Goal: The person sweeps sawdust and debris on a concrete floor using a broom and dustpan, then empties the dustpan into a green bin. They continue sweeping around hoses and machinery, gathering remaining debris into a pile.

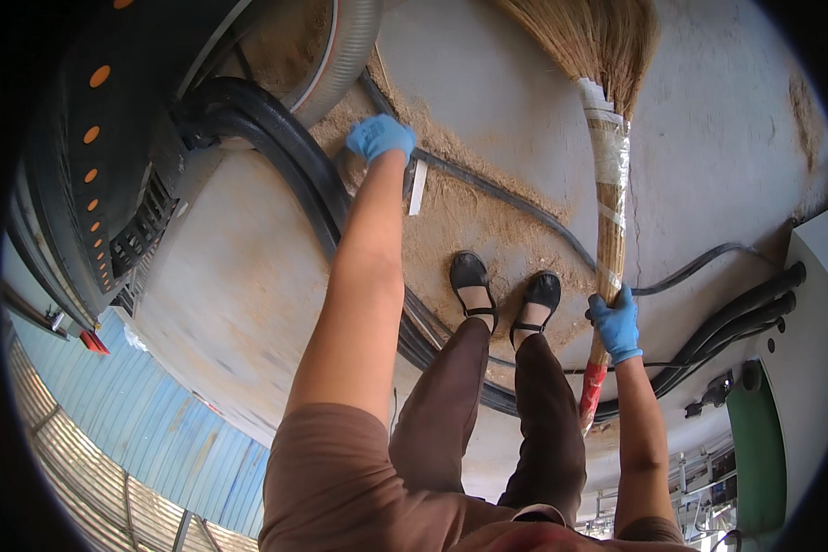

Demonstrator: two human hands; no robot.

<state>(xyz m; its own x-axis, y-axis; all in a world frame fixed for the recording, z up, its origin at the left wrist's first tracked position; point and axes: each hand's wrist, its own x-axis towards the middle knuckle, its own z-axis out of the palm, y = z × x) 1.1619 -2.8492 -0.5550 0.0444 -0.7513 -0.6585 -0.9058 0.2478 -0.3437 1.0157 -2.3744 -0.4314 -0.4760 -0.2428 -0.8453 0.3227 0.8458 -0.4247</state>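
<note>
My right hand [615, 324], in a blue glove, is wrapped round the handle of a straw broom [609, 212]. The broom stands at a slant, its bristles [607, 37] at the far end and red wrapping on the near end of the handle. Far out to the left reaches my left hand [380, 138], also gloved in blue. Its fingers are curled over the line of a black cable [497, 190]; what they hold, if anything, is hidden. Just below that hand lies a white strip [418, 189]. Sawdust-like debris [460, 221] covers the floor around the cable.
A ribbed clear hose [345, 60] and thick black hoses [290, 156] run beside a dark machine [110, 120] on the left. More black hoses [736, 322] lead to a pale cabinet [814, 285] at the right. My black shoes [470, 271] stand between the cables.
</note>
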